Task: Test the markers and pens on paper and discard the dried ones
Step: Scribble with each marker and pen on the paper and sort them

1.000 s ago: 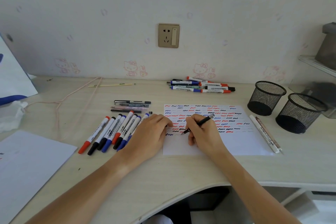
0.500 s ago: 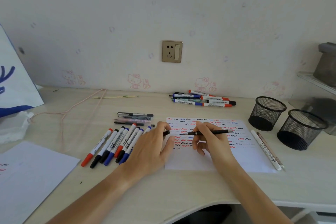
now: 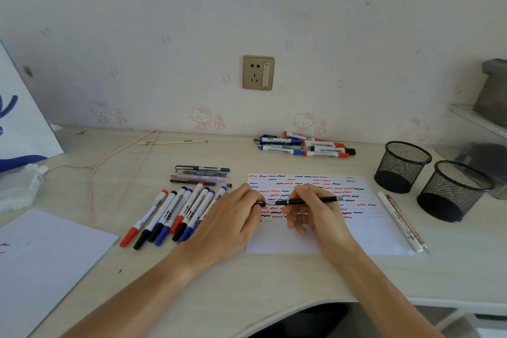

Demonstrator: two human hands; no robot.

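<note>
Head view: the black pen (image 3: 307, 202) lies level above the paper (image 3: 365, 230), its tip pointing left at the cap (image 3: 260, 203). My right hand (image 3: 315, 214) holds the barrel, thumb and fingers curled round it near the tip end, so that grip is clamped on the pen. My left hand (image 3: 233, 217) pinches the small dark cap at its fingertips, just beside the pen's tip; I cannot tell whether the two touch.

The paper carries rows of red, blue and black squiggles over its upper part, and its lower strip is bare. Both hands hover over its left half. Left of the paper, under my left wrist, lies a row of markers (image 3: 170, 214), fanned side by side, caps toward me. Behind them rests a small stack of pens (image 3: 200, 174). A second pile of markers (image 3: 304, 145) sits near the wall. Two white pens (image 3: 400, 222) lie along the paper's right edge, and beyond them stand two mesh cups (image 3: 428, 175), touching or nearly so. The worktop (image 3: 274, 282) has open room in front of the paper, down to its curved near edge. A second sheet (image 3: 41, 261) lies far left.
</note>
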